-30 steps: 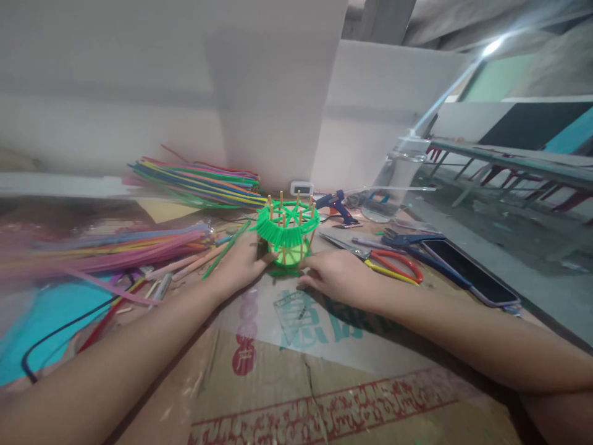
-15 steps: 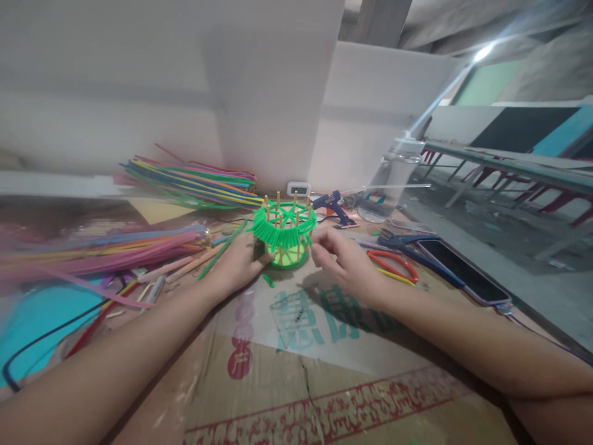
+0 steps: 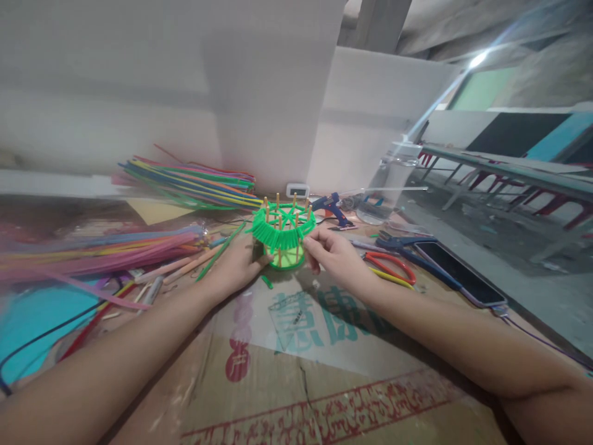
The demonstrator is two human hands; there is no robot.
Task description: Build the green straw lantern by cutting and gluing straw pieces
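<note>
**Both hands on a small green basket**

Fingers of the left hand (image 3: 238,266) were curled against the left side of the green basket (image 3: 282,238), near its base, gripping it there. At the far left lay a turquoise sheet (image 3: 37,318) with a black cable (image 3: 50,334) across it. Above it a pile of pink and purple pipe cleaners (image 3: 102,250) was spread out, and behind that a second bundle of mixed colours (image 3: 194,185) lay near the white wall. The basket stood upright on the cardboard (image 3: 287,377), in the middle, with wooden sticks rising from a round green base and green pipe cleaner woven around the top. A short green piece (image 3: 266,282) lay on the cardboard just beside the left hand. On the other side, the right hand (image 3: 336,259) pinched the right edge of the basket between thumb and fingers. Behind it was a blue glue gun (image 3: 331,204). Further right lay pliers with red handles (image 3: 391,266), then a dark phone (image 3: 456,272).
</note>
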